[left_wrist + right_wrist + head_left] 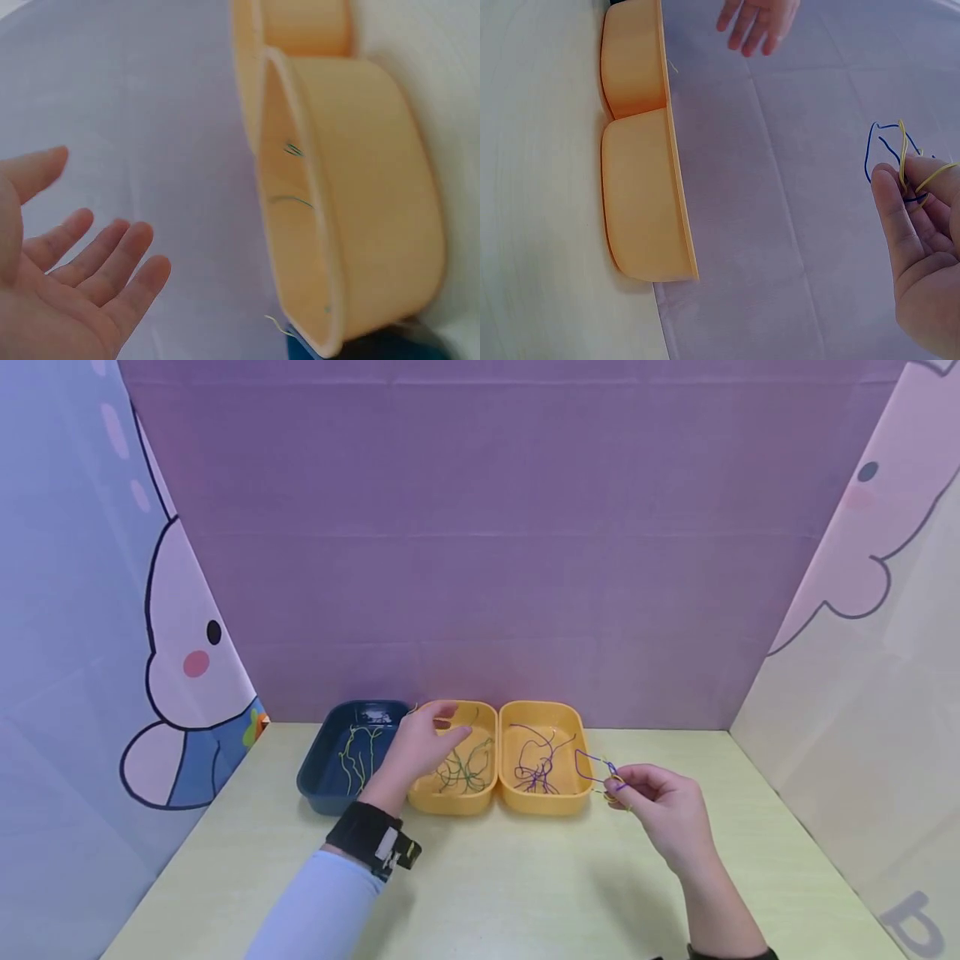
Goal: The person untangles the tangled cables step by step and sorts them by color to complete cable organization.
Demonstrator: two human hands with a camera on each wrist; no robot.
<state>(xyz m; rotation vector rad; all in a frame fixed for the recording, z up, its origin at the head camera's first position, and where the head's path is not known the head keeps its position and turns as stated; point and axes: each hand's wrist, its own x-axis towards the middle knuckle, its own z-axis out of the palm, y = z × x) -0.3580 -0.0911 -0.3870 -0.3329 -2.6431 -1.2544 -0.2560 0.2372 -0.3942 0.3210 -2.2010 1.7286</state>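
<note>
My right hand (663, 814) pinches a small tangle of thin wires between thumb and fingertips, to the right of the right yellow bin (546, 807). In the right wrist view, blue wire (868, 157) and yellow wire (904, 146) are mixed in it, and a bent loop sticks out. Over the middle yellow bin (452, 807) hovers my left hand (423, 747), its fingers spread and relaxed with nothing in them. Green wires (465, 774) lie in the middle bin, and purple wires (537, 777) in the right one.
A dark blue bin (318, 781) holding yellow wires (360, 760) stands at the left of the row. One yellow wire end pokes up at its right rim. Behind the bins rises a purple cloth wall (480, 568); printed panels flank the pale table (510, 885).
</note>
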